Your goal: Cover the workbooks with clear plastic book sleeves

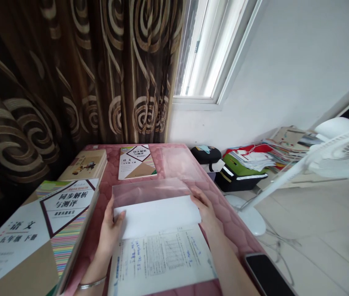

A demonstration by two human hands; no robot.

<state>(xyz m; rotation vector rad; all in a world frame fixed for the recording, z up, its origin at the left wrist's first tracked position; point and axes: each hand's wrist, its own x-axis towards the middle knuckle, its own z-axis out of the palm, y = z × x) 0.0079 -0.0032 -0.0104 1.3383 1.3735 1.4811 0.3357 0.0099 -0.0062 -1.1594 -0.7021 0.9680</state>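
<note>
A clear plastic book cover (149,187) is spread before me, with a blank white sheet or flap (158,216) lying in or against it. My left hand (112,222) grips the left edge, thumb on top and fingers beneath. At the right edge, my right hand (203,205) pinches the plastic with curled fingers. Below the white part is a printed page (165,259) with a table and blue handwriting; it lies between my forearms. Whether the white part is joined to that page, I cannot tell.
Workbooks are stacked at left (17,246), near a brown-covered book (83,164). Another workbook (137,162) lies at the back of the pink table (177,162), beside another clear plastic sheet (182,164). A phone (268,273) sits front right. A white fan (285,185) stands beyond.
</note>
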